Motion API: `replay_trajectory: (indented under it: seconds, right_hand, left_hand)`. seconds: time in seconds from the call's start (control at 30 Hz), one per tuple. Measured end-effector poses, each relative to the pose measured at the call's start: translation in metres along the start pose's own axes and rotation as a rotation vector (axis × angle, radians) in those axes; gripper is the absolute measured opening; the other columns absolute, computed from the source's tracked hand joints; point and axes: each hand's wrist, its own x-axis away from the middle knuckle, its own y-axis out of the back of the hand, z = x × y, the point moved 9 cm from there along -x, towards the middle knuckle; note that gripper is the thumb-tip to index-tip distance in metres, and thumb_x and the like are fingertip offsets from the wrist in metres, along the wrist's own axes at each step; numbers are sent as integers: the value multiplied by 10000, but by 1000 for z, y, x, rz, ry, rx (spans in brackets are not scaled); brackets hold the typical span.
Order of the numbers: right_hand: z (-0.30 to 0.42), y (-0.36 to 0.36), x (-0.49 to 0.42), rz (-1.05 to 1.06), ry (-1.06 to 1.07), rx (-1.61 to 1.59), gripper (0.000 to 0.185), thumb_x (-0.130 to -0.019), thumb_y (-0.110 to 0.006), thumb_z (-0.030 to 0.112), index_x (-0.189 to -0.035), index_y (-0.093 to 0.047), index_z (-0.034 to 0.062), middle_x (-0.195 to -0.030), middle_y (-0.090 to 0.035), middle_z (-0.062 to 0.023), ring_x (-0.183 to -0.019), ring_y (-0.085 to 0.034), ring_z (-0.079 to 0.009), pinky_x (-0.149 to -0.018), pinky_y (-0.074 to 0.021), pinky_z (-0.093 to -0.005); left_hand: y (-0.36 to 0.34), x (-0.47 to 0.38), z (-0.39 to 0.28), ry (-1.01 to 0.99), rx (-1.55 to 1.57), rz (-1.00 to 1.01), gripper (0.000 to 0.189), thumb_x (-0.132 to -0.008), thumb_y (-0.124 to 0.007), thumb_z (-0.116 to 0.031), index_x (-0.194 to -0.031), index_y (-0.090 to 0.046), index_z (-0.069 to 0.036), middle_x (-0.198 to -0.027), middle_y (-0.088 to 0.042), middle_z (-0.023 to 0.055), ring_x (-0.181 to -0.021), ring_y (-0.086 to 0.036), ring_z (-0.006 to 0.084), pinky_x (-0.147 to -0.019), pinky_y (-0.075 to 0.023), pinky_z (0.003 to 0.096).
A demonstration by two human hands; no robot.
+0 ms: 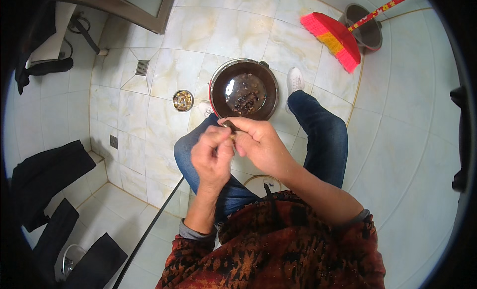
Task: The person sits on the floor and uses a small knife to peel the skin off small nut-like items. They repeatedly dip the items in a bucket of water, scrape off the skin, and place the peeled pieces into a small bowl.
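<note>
My left hand (213, 151) and my right hand (262, 141) meet above the near rim of a dark bucket (274, 106). Between the fingertips is a small pale yellowish piece (233, 137), mostly hidden, too small to name. A small dark object (230, 125), perhaps a blade or a shell, lies under my right fingers. Dark bits and brownish scraps sit in liquid at the bottom of the bucket. Left of it, on the tiles, stands a small round metal bowl (174, 103) holding several yellow and brown pieces.
A red and yellow broom (328, 41) leans by a grey bin (372, 37) at the upper right. Two floor drains (142, 68) are at the left. Dark clothes (52, 177) hang at the lower left, near a glass panel's black edge (149, 231). My shoes flank the bucket.
</note>
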Motion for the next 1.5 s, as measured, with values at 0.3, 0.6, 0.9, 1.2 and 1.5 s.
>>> replay_trajectory:
  seconds: [0.3, 0.6, 0.9, 1.2, 1.5]
  right_hand:
    - [26, 60, 5, -302, 64, 444, 297, -785, -486, 24, -1076, -530, -17, -772, -587, -204, -634, -586, -307, -587, -456, -330]
    - [58, 20, 25, -107, 262, 381, 260, -793, -508, 20, -1048, -539, -20, -955, -604, -175, -824, -612, -293, -691, -489, -310]
    - [40, -6, 13, 48, 119, 43, 151, -748, -614, 57, -820, -537, -51, -671, -594, -107, -562, -570, -137, -522, -437, -243]
    - [27, -18, -1, 246, -45, -146, 108, -757, -588, 40, -743, -520, -42, -570, -547, -56, -542, -510, -68, -509, -402, -219]
    - [48, -14, -9, 195, 199, 181, 151, -765, -589, 93, -680, -541, -21, -569, -572, -123, -503, -565, -234, -472, -418, -292]
  left_hand:
    - [41, 22, -22, 88, 60, -362, 208, -866, -440, -18, -1061, -477, 44, -753, -577, 146, -542, -532, 146, -533, -461, 241]
    - [8, 21, 3, 388, 815, -141, 247, -873, -497, -167, -1046, -490, 9, -754, -560, 142, -504, -510, 165, -468, -441, 242]
    - [7, 19, -3, 339, 651, -112, 263, -859, -532, -179, -1024, -496, 22, -755, -562, 124, -524, -529, 169, -470, -445, 243]
    - [6, 21, -3, 327, 659, -86, 243, -853, -541, -174, -973, -497, 34, -733, -575, 128, -502, -524, 155, -466, -444, 242]
    - [6, 21, 0, 349, 775, -52, 216, -867, -510, -170, -978, -504, 15, -669, -556, 133, -461, -495, 157, -396, -409, 232]
